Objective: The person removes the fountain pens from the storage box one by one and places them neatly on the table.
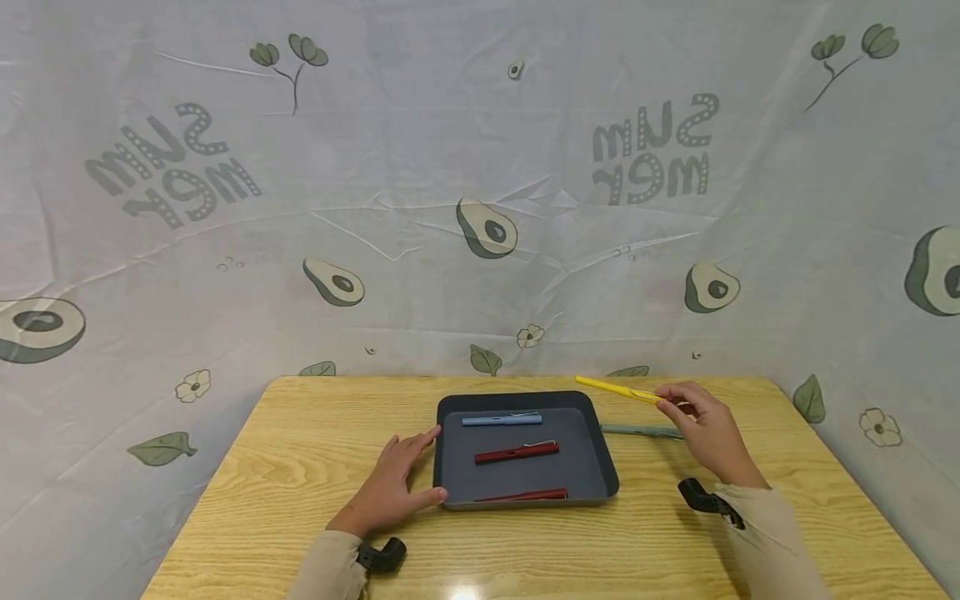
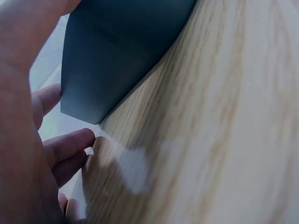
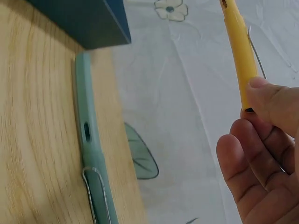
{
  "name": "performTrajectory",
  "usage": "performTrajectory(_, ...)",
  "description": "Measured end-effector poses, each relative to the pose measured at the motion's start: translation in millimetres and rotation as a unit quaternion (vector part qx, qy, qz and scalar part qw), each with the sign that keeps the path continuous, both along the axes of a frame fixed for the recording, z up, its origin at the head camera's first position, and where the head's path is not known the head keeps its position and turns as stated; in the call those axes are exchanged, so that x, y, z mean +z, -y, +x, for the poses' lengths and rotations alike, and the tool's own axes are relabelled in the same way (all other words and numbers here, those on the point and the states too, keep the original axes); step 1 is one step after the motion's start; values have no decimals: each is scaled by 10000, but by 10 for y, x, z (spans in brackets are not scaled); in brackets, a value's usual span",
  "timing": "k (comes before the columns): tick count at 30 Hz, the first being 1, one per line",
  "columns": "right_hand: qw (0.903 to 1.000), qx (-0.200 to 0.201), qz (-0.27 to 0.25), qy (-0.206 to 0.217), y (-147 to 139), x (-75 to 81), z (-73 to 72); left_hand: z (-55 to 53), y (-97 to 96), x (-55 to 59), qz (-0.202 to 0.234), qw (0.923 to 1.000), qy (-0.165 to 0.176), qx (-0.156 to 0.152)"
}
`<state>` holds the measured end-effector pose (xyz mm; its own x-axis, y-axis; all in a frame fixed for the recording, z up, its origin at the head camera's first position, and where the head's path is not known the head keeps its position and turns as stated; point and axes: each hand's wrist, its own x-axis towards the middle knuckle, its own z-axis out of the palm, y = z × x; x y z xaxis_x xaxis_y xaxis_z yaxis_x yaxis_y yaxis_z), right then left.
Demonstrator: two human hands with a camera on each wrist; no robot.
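Observation:
A dark grey tray (image 1: 525,504) lies on the table with a light blue pen (image 1: 502,420), a dark red pen (image 1: 517,452) and another red pen (image 1: 542,495) inside, the last by its front wall. My left hand (image 1: 393,487) is at the tray's left side, thumb and fingers spread along the wall; the left wrist view shows them around its corner. To the right, my right hand (image 1: 705,425) pinches a yellow pen (image 1: 618,388) by its cap end between thumb and fingers, holding it raised. A green pen (image 1: 641,430) lies on the table below, partly hidden by that hand.
The wooden table (image 1: 300,433) ends at a hanging white cloth (image 1: 420,325) printed with avocados, leaves and flowers. A black wrist mount (image 1: 382,554) is on my left wrist, another black mount (image 1: 708,502) on my right.

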<state>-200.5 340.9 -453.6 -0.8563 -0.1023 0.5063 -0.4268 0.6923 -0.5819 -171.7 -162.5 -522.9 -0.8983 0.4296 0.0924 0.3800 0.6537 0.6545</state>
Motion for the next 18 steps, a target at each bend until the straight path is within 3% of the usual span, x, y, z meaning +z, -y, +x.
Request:
performTrajectory(8,9995,22,303,-121,-206,-21,-60,16,4,8,-1,10000,-13,3)
performTrajectory(18,9978,-16,585,303,-492,-74,-115,1,-2,-9,36,10000,-57,6)
